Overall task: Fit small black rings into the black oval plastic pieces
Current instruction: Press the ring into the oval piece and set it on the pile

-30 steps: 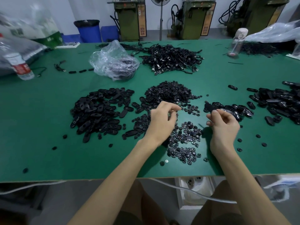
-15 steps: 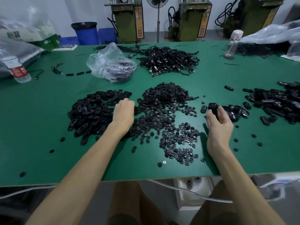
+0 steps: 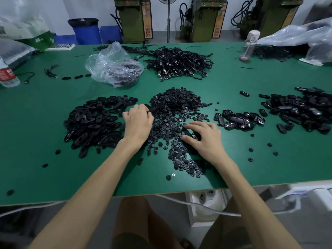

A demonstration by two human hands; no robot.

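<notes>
1. Left hand (image 3: 138, 123) sits between the ovals (image 3: 93, 123) and the rings (image 3: 177, 105), fingers curled close together, tips pinching one oval (image 3: 151, 110) over the edge of the rings
2. Right hand (image 3: 204, 136) lies palm down on the near spread of rings, fingers (image 3: 193, 125) spread, thumb apart, tips touching rings
3. Ovals lie heaped left on the table (image 3: 36, 141); rings are heaped at centre, thinning toward the near edge
4. A cluster (image 3: 239, 120) of black pieces lies just right of the right hand, a bigger heap (image 3: 301, 112) far right
</notes>
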